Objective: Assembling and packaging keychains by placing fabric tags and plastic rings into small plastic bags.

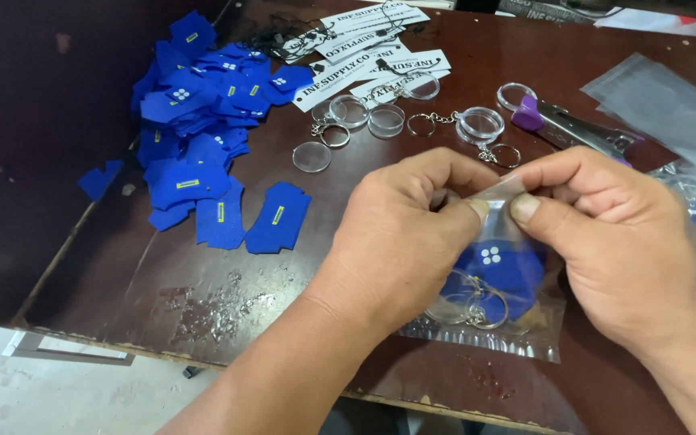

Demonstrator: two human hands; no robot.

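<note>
Both thumbs pinch the top edge of a clear bag (497, 322) at centre frame, left hand (400, 234) and right hand (614, 242) together; blue piece (501, 270) and ring (477, 306) inside. Blue pile (203, 113) upper left.

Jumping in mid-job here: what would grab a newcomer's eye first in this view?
First, the two hands in the foreground: the left hand and right hand pinch the top edge of a small clear bag holding a blue felt piece and a key ring. Next, the big heap of blue felt pieces at the far left of the dark table. Behind the hands lie clear round keychain discs and purple-handled pliers.
</note>
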